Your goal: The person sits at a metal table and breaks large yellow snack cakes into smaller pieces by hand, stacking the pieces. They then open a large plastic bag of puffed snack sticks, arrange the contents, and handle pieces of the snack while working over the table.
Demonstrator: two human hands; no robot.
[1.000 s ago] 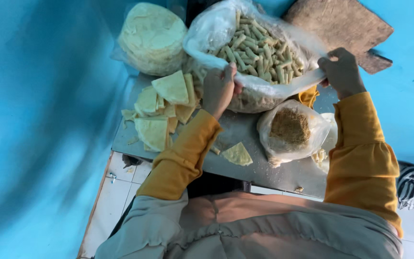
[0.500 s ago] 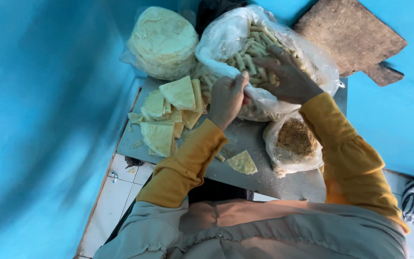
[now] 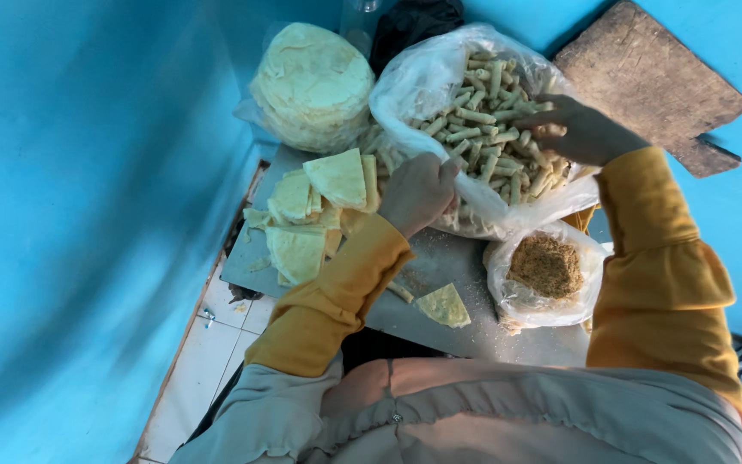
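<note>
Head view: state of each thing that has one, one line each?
Big bag: open, full of rolls.
Small bag: open, brown filling inside.
Round stack: piled, in plastic.
Cut wrappers: loose heap on tray.
Single wrapper: flat, apart from heap.
Left hand: closed on big bag's edge.
Right hand: inside big bag, on rolls.
Board: bare.

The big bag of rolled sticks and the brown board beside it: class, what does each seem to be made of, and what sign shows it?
Big bag: thin clear plastic film, glossy, it seems; it crinkles and the sticks show through. Brown board: probably wood, matt and worn; visible grain, rough chipped edges.
</note>
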